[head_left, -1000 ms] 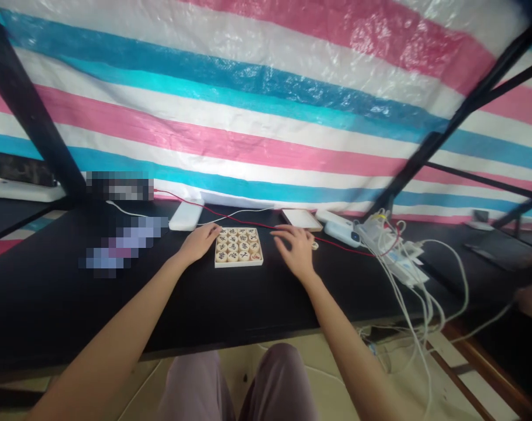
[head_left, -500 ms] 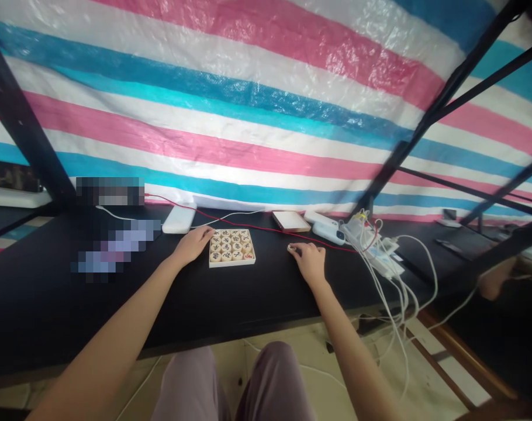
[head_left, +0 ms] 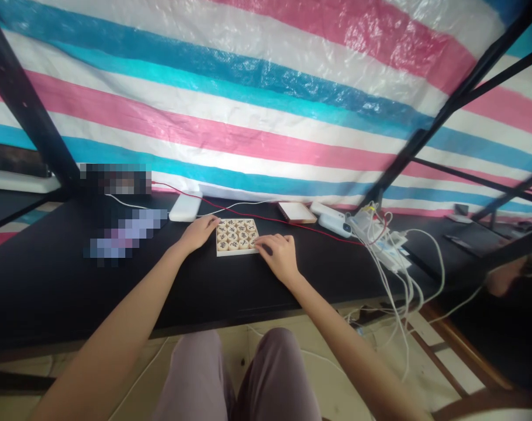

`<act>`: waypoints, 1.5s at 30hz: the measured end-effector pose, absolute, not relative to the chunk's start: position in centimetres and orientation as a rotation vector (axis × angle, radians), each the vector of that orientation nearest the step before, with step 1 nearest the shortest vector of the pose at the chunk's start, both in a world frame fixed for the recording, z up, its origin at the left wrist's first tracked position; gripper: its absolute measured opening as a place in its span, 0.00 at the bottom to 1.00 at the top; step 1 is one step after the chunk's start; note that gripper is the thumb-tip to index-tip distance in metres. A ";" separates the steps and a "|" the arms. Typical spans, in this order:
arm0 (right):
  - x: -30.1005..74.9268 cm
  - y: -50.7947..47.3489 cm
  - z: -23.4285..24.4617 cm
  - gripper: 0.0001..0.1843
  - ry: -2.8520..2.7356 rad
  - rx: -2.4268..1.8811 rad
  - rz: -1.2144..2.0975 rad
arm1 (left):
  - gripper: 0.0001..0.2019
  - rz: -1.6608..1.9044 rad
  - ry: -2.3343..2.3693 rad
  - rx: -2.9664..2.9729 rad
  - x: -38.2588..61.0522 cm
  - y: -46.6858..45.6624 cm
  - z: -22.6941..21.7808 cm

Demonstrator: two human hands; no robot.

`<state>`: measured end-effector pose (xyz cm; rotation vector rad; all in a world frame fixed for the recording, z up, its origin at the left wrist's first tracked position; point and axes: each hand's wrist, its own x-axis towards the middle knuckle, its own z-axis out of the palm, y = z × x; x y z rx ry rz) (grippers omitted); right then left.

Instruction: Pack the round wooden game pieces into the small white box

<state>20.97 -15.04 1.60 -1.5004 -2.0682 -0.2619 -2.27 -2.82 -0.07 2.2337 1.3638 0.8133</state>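
A shallow white box [head_left: 237, 253] lies on the black desktop in front of me, filled with rows of round wooden Chinese chess pieces [head_left: 233, 237] marked with characters. My left hand [head_left: 200, 231] rests at the box's far left corner, thumb and fingers pinched together on its edge. At the near right corner is my right hand [head_left: 279, 255], its fingertips closed over a chess piece there. Those fingers partly hide the piece and the box's right edge.
Behind the box lie a white power bank [head_left: 185, 207], a red cable [head_left: 231, 209], a flat box lid [head_left: 297, 213] and a pale phone [head_left: 334, 224]. To the right, a power strip [head_left: 382, 242] trails tangled white cables. Black metal posts [head_left: 400, 166] stand before striped sheeting.
My right hand has moved left from the desktop, carrying a small pale round piece, to the box's near right corner. My left hand stays at the far left corner. The view has shifted slightly.
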 end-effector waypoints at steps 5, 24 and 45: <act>21.2 -15.3 1.7 0.11 -2.036 -1.529 -0.316 | 0.21 0.811 1.360 2.223 -2.2 -3.0 0.1; 21.7 -15.3 1.2 0.13 -2.003 -1.523 -0.325 | 0.16 1.073 1.478 2.357 -2.3 -4.0 -0.1; 31.9 -7.8 -1.0 0.18 -1.826 -1.892 -0.714 | 0.11 1.166 1.539 2.488 -3.7 -6.6 0.8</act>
